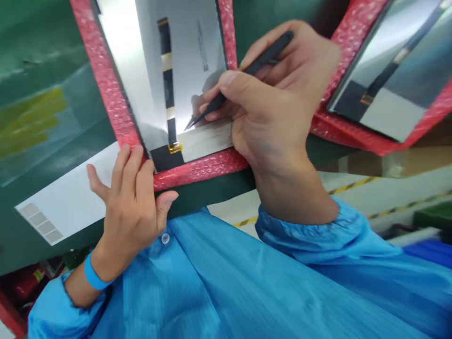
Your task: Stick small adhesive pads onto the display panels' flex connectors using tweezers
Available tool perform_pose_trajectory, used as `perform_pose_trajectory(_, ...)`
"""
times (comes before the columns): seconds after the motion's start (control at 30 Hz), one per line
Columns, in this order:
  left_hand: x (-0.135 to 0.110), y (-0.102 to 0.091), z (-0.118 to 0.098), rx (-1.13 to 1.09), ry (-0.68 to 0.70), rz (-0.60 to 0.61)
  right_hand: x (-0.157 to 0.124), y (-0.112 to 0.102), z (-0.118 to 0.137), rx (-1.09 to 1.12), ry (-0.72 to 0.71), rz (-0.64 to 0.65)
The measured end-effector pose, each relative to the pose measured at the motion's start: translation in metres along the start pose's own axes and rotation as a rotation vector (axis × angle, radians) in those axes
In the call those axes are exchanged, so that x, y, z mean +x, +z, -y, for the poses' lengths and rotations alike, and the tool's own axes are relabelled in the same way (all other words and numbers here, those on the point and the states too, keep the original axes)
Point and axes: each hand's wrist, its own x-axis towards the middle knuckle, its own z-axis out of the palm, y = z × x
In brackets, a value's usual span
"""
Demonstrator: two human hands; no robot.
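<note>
Tweezers (219, 101), slim, black, fine-tipped: in the head view I'm gripping them btwn the thumb and fingers of my R hand (278, 108), w/ the blunt end pointing up-right and the tips pointing down-left. They're angling over a flat, silvery, mirror-like rectangular panel (187, 80), which is lying right in front of me on a dark green work surface (212, 186). Tips are ending just beside a long black ribbon strip w/ pale bands (168, 84), near its lower end; can't tell if they're touching the panel.

That strip is running down to a small shiny gold-yellow tab (175, 148), next to a matte black corner patch (165, 161). A pinkish-red bubble-textured border (201, 168) is framing the panel's visible sides.

My L hand (130, 207) isn't gripping anything: I'm resting it palm down, fingers extended, thumb out, fingertips at the border's lower-left corner. Under/beside it a white rectangular sheet w/ 4 grey squares (77, 193) is lying.

Far L, a translucent plastic sheet w/ yellow strips (35, 122) is covering part of the green. Upper R, a 2nd silvery panel w/ a dark ribbon (409, 82) is sitting in its own pinkish-red border (353, 136). I'm wearing a bright blue smock (183, 273) and a blue wristband (93, 273) on the L wrist.
</note>
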Motion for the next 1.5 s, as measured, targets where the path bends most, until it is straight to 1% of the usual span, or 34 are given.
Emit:
perform_pose_trajectory(0.07,-0.013,-0.01,0.006,0.004,-0.013,-0.084,-0.001,0.0,-0.001,0.034,0.004,-0.03)
perform_pose_trajectory(0.13,-0.033,-0.024,0.017,0.03,-0.057,-0.162,-0.004,0.002,0.003,0.073,-0.023,-0.039)
perform_pose_trajectory(0.2,-0.057,-0.041,0.035,0.082,-0.127,-0.242,-0.013,0.01,0.015,0.068,-0.002,0.02)
perform_pose_trajectory(0.27,-0.083,-0.058,0.056,0.14,-0.2,-0.307,-0.027,0.025,0.031,0.047,0.011,0.087)
perform_pose_trajectory(0.33,-0.107,-0.072,0.079,0.195,-0.27,-0.311,-0.044,0.05,0.045,0.018,0.016,0.186)
perform_pose_trajectory(0.37,-0.117,-0.078,0.089,0.223,-0.302,-0.281,-0.053,0.066,0.048,0.025,0.002,0.265)
perform_pose_trajectory(0.4,-0.125,-0.082,0.098,0.25,-0.333,-0.235,-0.062,0.084,0.048,0.044,-0.007,0.363)
perform_pose_trajectory(0.47,-0.136,-0.085,0.111,0.299,-0.377,-0.144,-0.078,0.123,0.04,0.099,0.002,0.541)
perform_pose_trajectory(0.5,-0.139,-0.085,0.114,0.312,-0.39,-0.116,-0.085,0.142,0.032,0.123,0.017,0.592)
perform_pose_trajectory(0.57,-0.141,-0.081,0.117,0.312,-0.407,-0.104,-0.097,0.175,0.015,0.126,0.061,0.628)
perform_pose_trajectory(0.6,-0.141,-0.08,0.116,0.301,-0.413,-0.11,-0.102,0.187,0.007,0.115,0.071,0.636)
perform_pose_trajectory(0.67,-0.139,-0.076,0.114,0.272,-0.421,-0.124,-0.109,0.202,-0.006,0.086,0.074,0.664)
perform_pose_trajectory(0.77,-0.138,-0.075,0.112,0.243,-0.436,-0.13,-0.114,0.208,-0.014,0.039,0.088,0.686)
perform_pose_trajectory(0.93,-0.138,-0.074,0.112,0.21,-0.442,-0.128,-0.115,0.205,-0.012,0.019,0.09,0.694)
perform_pose_trajectory(1.13,-0.136,-0.074,0.11,0.194,-0.44,-0.126,-0.106,0.207,-0.012,-0.006,0.091,0.723)
perform_pose_trajectory(1.37,-0.135,-0.071,0.111,0.212,-0.456,-0.118,-0.096,0.213,-0.015,-0.058,0.163,0.807)
perform_pose_trajectory(1.43,-0.135,-0.071,0.113,0.205,-0.457,-0.125,-0.096,0.216,-0.016,-0.09,0.152,0.807)
perform_pose_trajectory(1.5,-0.135,-0.074,0.116,0.183,-0.449,-0.137,-0.097,0.219,-0.012,-0.143,0.137,0.775)
